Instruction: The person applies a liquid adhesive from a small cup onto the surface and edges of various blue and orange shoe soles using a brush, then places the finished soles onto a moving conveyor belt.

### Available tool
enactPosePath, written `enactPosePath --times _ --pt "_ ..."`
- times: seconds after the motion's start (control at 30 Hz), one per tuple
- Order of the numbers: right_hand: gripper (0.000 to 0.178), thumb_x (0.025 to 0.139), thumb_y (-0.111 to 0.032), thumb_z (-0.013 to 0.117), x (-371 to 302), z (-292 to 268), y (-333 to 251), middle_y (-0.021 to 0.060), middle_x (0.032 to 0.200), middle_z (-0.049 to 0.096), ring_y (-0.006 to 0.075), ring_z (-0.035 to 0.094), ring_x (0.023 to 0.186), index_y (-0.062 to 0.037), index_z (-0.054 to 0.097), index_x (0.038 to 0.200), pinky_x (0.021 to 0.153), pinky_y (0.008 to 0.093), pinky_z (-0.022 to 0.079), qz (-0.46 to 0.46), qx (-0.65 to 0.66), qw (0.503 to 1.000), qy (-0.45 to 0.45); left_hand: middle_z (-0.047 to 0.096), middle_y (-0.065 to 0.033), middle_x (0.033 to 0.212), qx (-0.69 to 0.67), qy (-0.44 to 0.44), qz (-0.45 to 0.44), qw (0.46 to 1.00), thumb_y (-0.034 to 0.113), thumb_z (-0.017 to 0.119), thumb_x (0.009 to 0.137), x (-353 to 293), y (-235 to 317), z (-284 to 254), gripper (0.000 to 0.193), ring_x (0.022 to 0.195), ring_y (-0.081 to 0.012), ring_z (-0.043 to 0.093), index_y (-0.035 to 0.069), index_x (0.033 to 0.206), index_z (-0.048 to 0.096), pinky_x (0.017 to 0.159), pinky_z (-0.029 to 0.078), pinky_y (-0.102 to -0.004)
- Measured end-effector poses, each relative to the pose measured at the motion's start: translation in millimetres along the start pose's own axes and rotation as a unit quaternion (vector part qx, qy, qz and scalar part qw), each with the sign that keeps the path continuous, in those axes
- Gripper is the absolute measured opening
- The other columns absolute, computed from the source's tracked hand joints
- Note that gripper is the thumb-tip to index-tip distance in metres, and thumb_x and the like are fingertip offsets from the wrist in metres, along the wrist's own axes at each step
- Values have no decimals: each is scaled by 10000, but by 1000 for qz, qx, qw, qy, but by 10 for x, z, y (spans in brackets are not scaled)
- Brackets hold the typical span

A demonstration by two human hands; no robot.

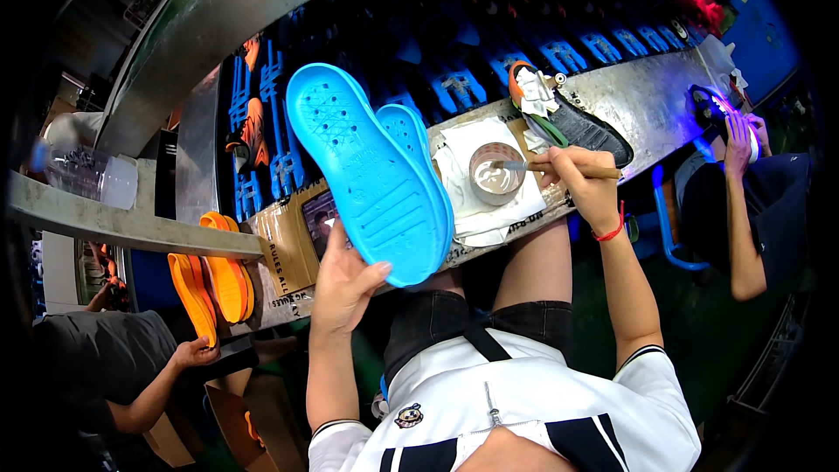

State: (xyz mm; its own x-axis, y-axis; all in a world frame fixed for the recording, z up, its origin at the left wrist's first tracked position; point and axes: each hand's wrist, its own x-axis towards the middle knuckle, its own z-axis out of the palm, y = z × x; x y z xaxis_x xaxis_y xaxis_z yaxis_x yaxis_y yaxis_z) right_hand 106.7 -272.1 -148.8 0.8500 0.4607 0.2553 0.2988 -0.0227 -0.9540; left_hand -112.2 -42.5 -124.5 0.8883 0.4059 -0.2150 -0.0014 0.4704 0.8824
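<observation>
My left hand (343, 287) grips the near end of a bright blue shoe sole (371, 175), its thumb on the top face. Behind it a second blue sole (405, 127) shows in part; whether my fingers hold it too is hidden. With my right hand (583, 182) I pinch a wooden-handled brush (601, 172), whose flat end is in a clear cup (483, 160) with whitish contents. Under the cup lies a crumpled white cloth (461, 217). Just beyond my right hand rests a dark shoe (584, 129) with an orange heel and white paper stuffed inside.
Orange soles (229, 275) stand at the left on the metal bench (660, 105), near a co-worker's hand (194, 352). Cardboard (287, 249) lies beside my left hand. Blue racks (459, 87) with shoes run behind the bench. At right another person's hands (741, 135) handle a shoe.
</observation>
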Motion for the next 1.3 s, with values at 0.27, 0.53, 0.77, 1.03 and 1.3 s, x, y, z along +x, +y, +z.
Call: enactPosePath --times 0.27,0.53,0.77,1.03,1.3 --pt "233 916 -88 551 -166 -137 -211 136 731 699 119 645 581 76 710 864 554 210 488 24 17 1000 -3 580 -178 1158 57 -15 50 997 -49 632 818 325 -271 280 644 993 -250 642 0 1364 294 746 605 -372" --pt "212 875 -24 525 -444 56 -447 158 723 690 158 648 539 53 718 835 535 225 492 -55 34 994 -86 583 -190 1160 111 7 140 984 -100 610 815 353 -368 467 689 990 -207 640 -36 1401 252 830 561 -302" --pt "199 856 -13 537 -432 139 -451 116 655 683 147 634 522 34 722 799 528 231 474 -79 -5 994 -69 590 -173 1135 130 31 168 977 -98 625 803 293 -336 537 597 973 -203 639 -40 1326 342 840 550 -308" --pt "246 873 -53 509 -475 156 -512 138 652 679 162 634 529 54 716 794 547 254 468 -46 -5 995 -88 602 -192 1144 147 19 155 977 -91 619 812 309 -351 532 641 985 -209 648 -37 1364 299 833 556 -294" --pt "287 867 -78 485 -482 149 -489 181 648 655 189 595 504 97 692 775 516 266 462 -39 16 997 -67 603 -224 1143 153 6 175 973 -72 625 821 319 -359 537 690 977 -229 657 -39 1400 251 825 569 -315"
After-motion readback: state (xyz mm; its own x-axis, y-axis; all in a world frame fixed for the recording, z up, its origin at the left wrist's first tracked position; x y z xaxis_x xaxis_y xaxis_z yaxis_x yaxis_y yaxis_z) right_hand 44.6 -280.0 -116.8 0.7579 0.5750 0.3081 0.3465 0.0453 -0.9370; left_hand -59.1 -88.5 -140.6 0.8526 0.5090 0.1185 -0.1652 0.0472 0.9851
